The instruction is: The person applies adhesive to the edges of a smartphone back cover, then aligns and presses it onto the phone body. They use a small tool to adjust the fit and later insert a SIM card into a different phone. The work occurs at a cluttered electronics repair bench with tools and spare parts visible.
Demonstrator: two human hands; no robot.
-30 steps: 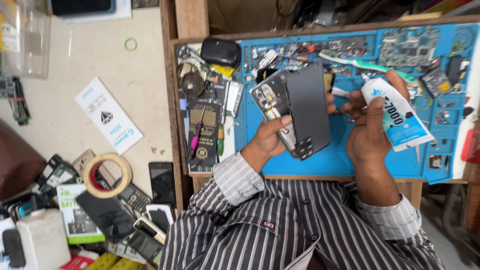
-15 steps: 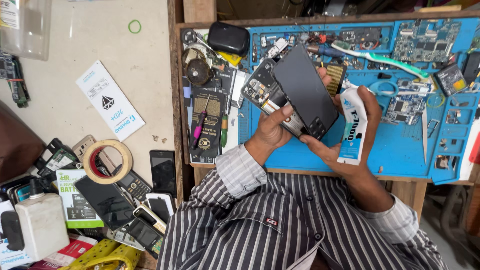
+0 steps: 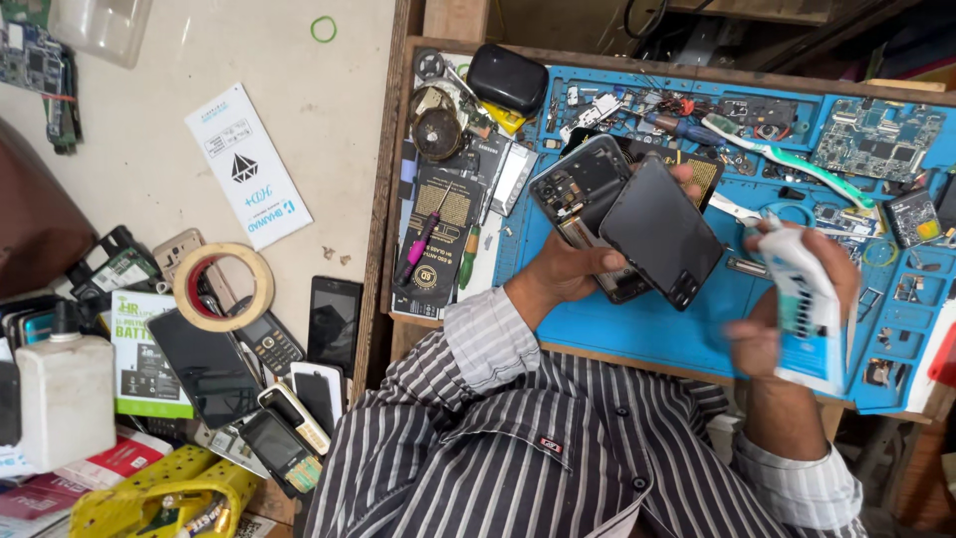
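My left hand (image 3: 558, 274) holds an opened dark phone body (image 3: 583, 194) together with its black back cover (image 3: 659, 231), fanned apart above the blue work mat (image 3: 657, 324). My right hand (image 3: 797, 309) grips a white and blue glue tube (image 3: 809, 309), blurred with motion, to the right of the phone and apart from it. Both forearms wear striped sleeves.
The mat carries circuit boards (image 3: 876, 134), screwdrivers (image 3: 423, 244), a black case (image 3: 506, 78) and small parts. Left of the wooden bench lie a tape roll (image 3: 221, 287), several old phones (image 3: 334, 319), a white bottle (image 3: 65, 399), a yellow box (image 3: 159, 498) and a paper leaflet (image 3: 247, 164).
My right hand has drawn the glue tube away from the phone, down and to the right. The left hand keeps hold of the phone and cover, tilted a little lower.
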